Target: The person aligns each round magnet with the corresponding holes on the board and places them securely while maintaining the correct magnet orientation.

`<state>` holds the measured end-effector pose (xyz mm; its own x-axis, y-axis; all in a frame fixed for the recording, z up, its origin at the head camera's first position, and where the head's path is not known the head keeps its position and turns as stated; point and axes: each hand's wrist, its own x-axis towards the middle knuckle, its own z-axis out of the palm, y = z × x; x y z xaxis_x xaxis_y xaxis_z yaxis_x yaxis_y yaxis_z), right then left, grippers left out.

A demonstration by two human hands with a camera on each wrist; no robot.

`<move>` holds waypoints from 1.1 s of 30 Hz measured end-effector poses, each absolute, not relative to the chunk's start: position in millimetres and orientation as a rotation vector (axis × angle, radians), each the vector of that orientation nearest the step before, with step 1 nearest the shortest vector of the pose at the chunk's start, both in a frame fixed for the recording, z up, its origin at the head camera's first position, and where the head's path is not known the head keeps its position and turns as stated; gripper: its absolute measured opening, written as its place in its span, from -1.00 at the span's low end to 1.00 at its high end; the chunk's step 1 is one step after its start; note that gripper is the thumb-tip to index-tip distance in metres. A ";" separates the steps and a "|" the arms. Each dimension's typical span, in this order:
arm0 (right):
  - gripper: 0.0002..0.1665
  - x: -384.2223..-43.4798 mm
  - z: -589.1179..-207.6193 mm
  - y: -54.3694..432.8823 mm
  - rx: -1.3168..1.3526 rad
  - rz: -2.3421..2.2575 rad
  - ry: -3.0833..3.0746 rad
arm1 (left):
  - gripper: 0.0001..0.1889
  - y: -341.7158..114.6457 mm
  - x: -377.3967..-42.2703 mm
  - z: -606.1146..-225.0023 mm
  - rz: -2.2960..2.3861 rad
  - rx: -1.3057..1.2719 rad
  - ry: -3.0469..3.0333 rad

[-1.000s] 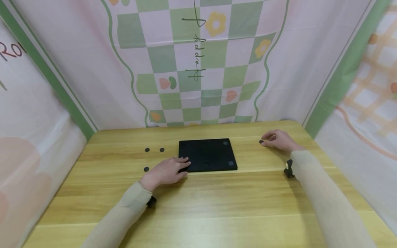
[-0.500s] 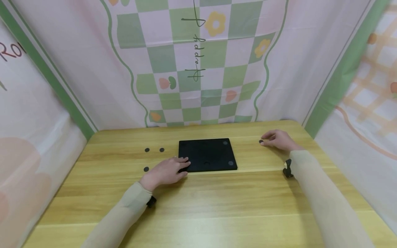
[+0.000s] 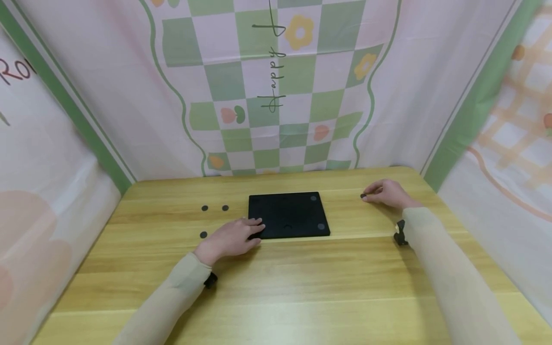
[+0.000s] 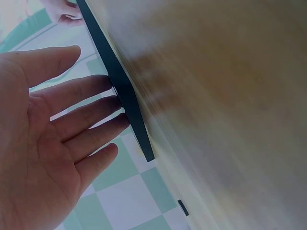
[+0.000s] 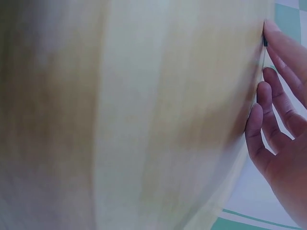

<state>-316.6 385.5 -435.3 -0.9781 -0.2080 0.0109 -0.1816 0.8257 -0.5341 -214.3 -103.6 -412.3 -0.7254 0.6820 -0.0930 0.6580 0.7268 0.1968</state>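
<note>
A flat black rectangular slab (image 3: 289,215) lies on the wooden table. My left hand (image 3: 230,237) rests its straight fingertips on the slab's near left corner, and the left wrist view shows the fingers (image 4: 88,122) stretched to its edge. At the far right, my right hand (image 3: 388,194) pinches a small black disc (image 3: 363,196) between thumb and finger, close to the tabletop. In the right wrist view the disc (image 5: 265,41) shows edge-on by the fingertips, with the other fingers curled near the wood. Two grey round spots (image 3: 321,226) mark the slab's right side.
Three black discs (image 3: 204,208) lie on the table left of the slab. A patterned curtain (image 3: 280,96) hangs behind the table's back edge, with more cloth at both sides. Each wrist carries a small black device (image 3: 400,233).
My right wrist has shifted very slightly left, with the fingers staying at the disc. The left hand and the slab have not moved.
</note>
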 end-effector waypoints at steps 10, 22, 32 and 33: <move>-0.59 -316.7 -436.1 383.7 -0.281 -0.863 2.956 | -0.52 -103.3 -214.1 -411.8 0.219 1.084 2.773; -0.67 -321.9 -439.5 387.2 -0.307 -0.853 2.974 | -0.52 -102.8 -213.9 -411.2 0.225 1.088 2.770; -0.70 -324.5 -440.0 388.4 -0.396 -0.818 3.002 | -0.52 -102.6 -212.5 -410.3 0.237 1.082 2.761; -0.69 -324.4 -439.8 388.4 -0.401 -0.815 3.001 | -0.52 -102.4 -212.5 -410.4 0.237 1.083 2.761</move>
<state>-324.4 388.4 -439.8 -0.9673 -0.2463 0.0608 -0.2432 0.8320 -0.4986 -212.5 -102.4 -410.4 -0.7230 0.6841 -0.0959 0.6578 0.7242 0.2067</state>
